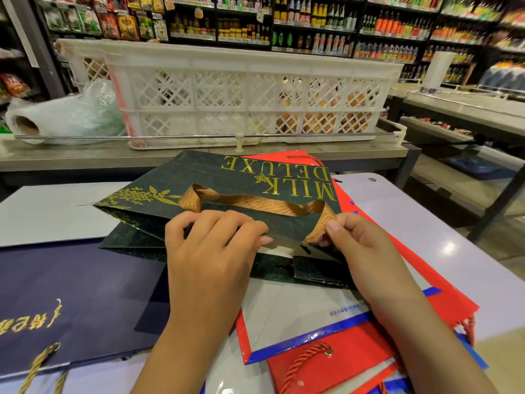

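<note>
A dark green paper gift bag (227, 177) with gold "MILK DELUXE" lettering and a gold ribbon handle (255, 204) lies flat on the white table (454, 251), its mouth toward me. My left hand (210, 245) grips the near top edge of the bag with curled fingers. My right hand (358, 245) pinches the same edge at the right, where the ribbon handle is attached. The mouth gapes slightly between my hands.
Red gift bags (326, 354) with rope handles lie under and to the right. A navy bag (71, 308) with gold handles lies at the left. A white lattice crate (250, 92) holding oranges stands behind a rail, beside a roll of plastic bags (56, 118). Stocked shelves fill the background.
</note>
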A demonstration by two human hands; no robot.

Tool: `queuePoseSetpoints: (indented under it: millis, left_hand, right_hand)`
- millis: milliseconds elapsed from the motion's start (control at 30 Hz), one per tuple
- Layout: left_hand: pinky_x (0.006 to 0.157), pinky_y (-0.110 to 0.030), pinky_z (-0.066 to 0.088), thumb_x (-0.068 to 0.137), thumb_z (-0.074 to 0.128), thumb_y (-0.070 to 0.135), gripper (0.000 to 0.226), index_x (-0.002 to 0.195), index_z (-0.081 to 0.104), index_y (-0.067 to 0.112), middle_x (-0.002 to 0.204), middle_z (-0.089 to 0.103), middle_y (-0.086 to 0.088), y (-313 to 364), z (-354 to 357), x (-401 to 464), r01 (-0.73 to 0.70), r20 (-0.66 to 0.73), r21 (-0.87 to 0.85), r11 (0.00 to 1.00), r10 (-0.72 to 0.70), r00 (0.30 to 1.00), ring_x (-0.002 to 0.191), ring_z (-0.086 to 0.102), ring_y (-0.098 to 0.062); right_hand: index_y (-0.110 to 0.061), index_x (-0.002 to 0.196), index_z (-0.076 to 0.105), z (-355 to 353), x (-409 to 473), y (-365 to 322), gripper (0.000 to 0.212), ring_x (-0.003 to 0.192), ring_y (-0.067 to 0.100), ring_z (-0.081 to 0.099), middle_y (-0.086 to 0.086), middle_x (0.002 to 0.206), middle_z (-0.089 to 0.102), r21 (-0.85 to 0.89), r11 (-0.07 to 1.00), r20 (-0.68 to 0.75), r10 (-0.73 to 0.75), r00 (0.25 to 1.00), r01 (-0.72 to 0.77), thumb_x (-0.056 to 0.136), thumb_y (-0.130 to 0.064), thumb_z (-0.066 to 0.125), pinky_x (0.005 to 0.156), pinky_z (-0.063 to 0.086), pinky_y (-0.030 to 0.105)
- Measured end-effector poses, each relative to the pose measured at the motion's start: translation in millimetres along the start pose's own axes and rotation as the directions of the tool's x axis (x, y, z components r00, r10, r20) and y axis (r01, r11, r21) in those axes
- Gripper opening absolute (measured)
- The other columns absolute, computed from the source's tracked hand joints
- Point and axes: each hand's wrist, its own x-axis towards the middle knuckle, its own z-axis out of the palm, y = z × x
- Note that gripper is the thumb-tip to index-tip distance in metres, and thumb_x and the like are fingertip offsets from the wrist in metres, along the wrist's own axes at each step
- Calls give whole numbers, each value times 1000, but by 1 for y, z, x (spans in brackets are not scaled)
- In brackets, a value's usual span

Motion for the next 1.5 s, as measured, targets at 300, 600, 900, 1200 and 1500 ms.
queuePoseSetpoints:
  millis: [300, 600, 900, 1200, 1500]
  left_hand:
    - [81, -32, 31, 95, 55, 33, 25, 91, 75, 18, 88, 71, 3, -2, -5, 2, 9, 40, -59, 998, -7, 999, 88, 55, -15]
    - [71, -24, 36, 92, 59, 36, 23, 84, 74, 20, 84, 70, 7, -11, -26, 37, -2, 190, -158, 987, 32, 981, 79, 64, -14]
    - [90, -17, 35, 93, 41, 46, 37, 111, 65, 26, 107, 56, 28, -49, -69, 27, 342, 251, -254, 905, -280, 926, 103, 49, 6]
    - [92, -14, 39, 96, 43, 48, 33, 112, 66, 30, 118, 63, 17, -65, -90, -14, 724, 331, -362, 588, -645, 689, 108, 54, 11]
    - [81, -39, 55, 54, 84, 42, 82, 126, 57, 12, 108, 71, -8, -81, -85, -17, 952, 733, -302, -47, -650, 201, 89, 72, -24]
  right_hand:
    - [-13, 87, 69, -7, -3, -6, 19, 75, -4, 56, -9, 82, 68, 123, 992, -284, -2, 959, 38, 93, -11, 51, 74, 44, 12]
    - [-14, 97, 66, -30, 1, -23, 16, 69, 9, 69, -2, 79, 73, 505, 817, 18, 312, 950, -278, 93, -11, 50, 57, 55, 26]
    - [3, 99, 67, -29, 9, -20, 23, 74, 20, 71, 16, 88, 73, 668, 692, 64, 310, 948, -272, 90, 4, 46, 62, 60, 30]
    - [-2, 102, 68, -37, -3, -20, 29, 75, 19, 71, 12, 90, 75, 656, 724, 46, 241, 969, -211, 91, 4, 41, 63, 60, 30]
    - [-4, 113, 66, -40, -19, -22, 35, 92, 23, 70, 12, 106, 72, 629, 751, 97, 179, 979, -200, 90, 1, 40, 75, 58, 36]
